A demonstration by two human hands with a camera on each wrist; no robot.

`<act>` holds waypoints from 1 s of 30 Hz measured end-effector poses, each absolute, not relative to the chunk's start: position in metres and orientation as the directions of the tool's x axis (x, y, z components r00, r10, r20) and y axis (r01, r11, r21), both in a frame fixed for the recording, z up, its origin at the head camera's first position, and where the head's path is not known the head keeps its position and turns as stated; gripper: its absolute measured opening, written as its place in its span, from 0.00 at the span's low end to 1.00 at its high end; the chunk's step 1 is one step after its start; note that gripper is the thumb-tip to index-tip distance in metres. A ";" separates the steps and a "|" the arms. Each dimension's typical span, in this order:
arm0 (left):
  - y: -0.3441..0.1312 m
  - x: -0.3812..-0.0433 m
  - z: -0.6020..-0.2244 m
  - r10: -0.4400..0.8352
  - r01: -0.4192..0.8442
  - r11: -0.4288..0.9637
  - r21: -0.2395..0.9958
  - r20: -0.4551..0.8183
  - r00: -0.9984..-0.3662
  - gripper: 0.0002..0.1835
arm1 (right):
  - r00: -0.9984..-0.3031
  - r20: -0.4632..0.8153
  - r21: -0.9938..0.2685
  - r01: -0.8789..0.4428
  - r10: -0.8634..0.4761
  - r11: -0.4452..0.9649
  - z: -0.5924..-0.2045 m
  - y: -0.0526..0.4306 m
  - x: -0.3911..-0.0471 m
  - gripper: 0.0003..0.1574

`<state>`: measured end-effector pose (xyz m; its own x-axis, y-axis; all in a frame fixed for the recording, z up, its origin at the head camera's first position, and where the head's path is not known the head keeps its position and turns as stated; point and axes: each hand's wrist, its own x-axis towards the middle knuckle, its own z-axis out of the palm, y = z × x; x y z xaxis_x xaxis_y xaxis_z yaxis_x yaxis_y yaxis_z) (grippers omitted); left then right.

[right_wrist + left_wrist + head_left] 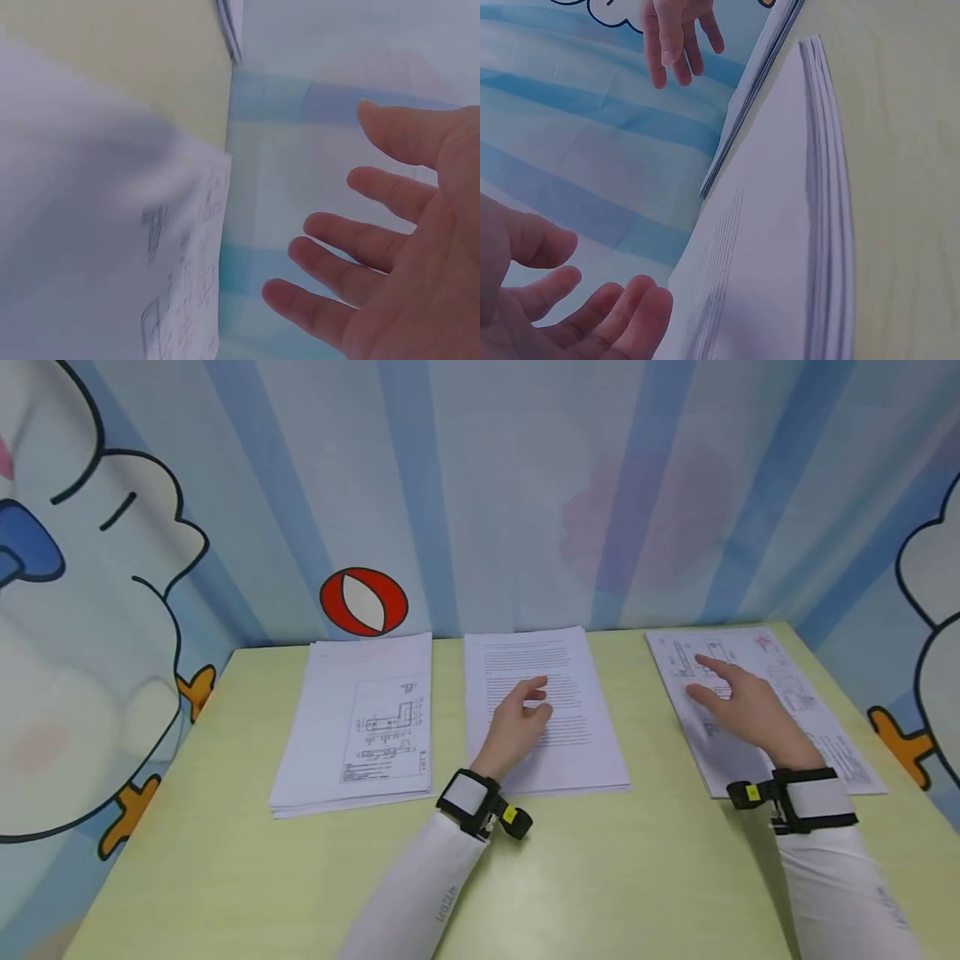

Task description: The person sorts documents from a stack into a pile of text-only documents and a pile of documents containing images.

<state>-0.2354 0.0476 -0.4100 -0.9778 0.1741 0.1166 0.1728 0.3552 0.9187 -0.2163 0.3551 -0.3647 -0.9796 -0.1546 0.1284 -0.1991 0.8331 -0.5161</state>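
Green surface [600,877] bears three spaced stacks; my open left hand [517,722] hovers over text stack [543,710], open right hand [742,706] over drawing stack [817,710], neither grip holding anything.

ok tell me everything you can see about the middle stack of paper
The middle stack of paper is a neat pile of white sheets, its layered edges showing in the left wrist view. The top sheet carries dense printed text in paragraphs. It lies flat on the pale green table, between two other stacks and near the wall. The left hand is above its lower half, fingers loosely bent; whether it touches the paper is unclear.
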 end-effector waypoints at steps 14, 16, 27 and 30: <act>0.120 -0.218 -0.419 0.345 0.105 0.308 0.946 -0.008 -0.939 0.23 | -0.999 -0.017 -0.534 0.044 0.041 0.844 -0.387 0.417 -0.220 0.49; 0.128 -0.214 -0.418 0.361 0.075 0.283 0.956 -0.034 -0.932 0.23 | -0.996 -0.031 -0.532 0.082 0.078 0.843 -0.390 0.423 -0.219 0.50; 0.169 -0.196 -0.427 0.408 -0.029 0.227 0.974 -0.122 -0.905 0.24 | -0.937 -0.182 -0.522 0.349 0.299 0.778 -0.398 0.441 -0.212 0.53; 0.179 -0.193 -0.429 0.423 -0.106 0.144 0.984 -0.158 -0.892 0.23 | -0.921 -0.185 -0.534 0.388 0.344 0.752 -0.399 0.444 -0.211 0.52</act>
<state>-0.1929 0.1794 -0.4292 -0.8924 0.4227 -0.1579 -0.1057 0.1442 0.9839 -0.2110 0.4442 -0.3994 -0.9207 0.3438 -0.1846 0.3876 0.7517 -0.5335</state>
